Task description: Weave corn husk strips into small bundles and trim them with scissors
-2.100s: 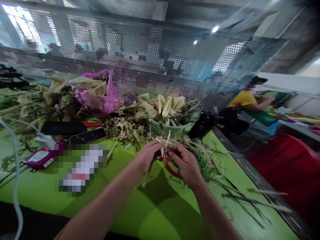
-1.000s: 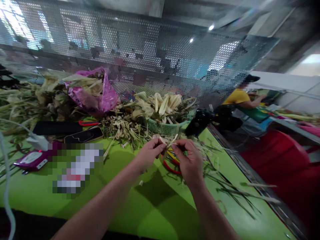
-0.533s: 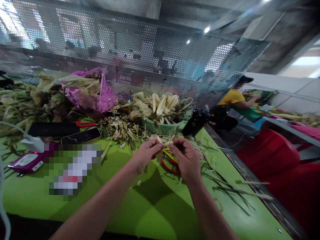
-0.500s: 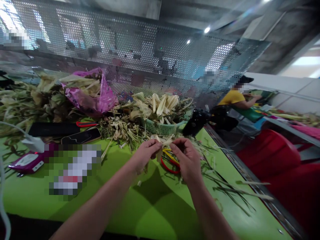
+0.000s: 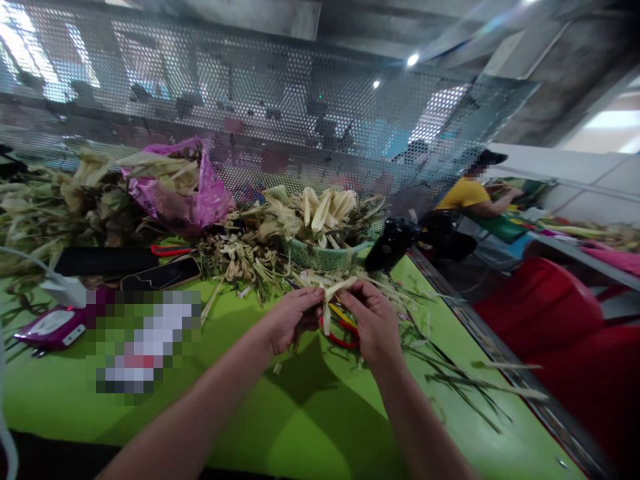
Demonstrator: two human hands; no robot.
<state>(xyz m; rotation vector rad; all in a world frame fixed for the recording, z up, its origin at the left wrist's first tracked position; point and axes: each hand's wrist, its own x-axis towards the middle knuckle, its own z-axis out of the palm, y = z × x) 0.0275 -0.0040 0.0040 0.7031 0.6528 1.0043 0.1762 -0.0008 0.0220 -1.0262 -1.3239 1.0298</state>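
Between my two hands is a pale strip of corn husk (image 5: 327, 319), folded so that one end hangs down and another slants up to the right. My left hand (image 5: 295, 317) pinches it from the left, fingers closed. From the other side my right hand (image 5: 374, 320) grips it between thumb and fingers. Just behind and below the husk lie red and yellow scissors (image 5: 344, 341) on the green table (image 5: 240, 407), partly hidden by the husk and my right hand. Beyond them stands a green basket (image 5: 325, 255) heaped with dried husks.
A pink plastic bag (image 5: 207, 193) of husks stands at the back left beside a big husk pile (image 5: 85, 200). A phone (image 5: 163, 273), a purple device (image 5: 50, 330) and a black bottle (image 5: 393, 243) rest on the table. Red chairs (image 5: 545, 300) and a person in yellow (image 5: 465, 193) are at right.
The husk strip has turned between my fingers: one end now hangs lower and the other points up toward my right hand. My hands stay in nearly the same place.
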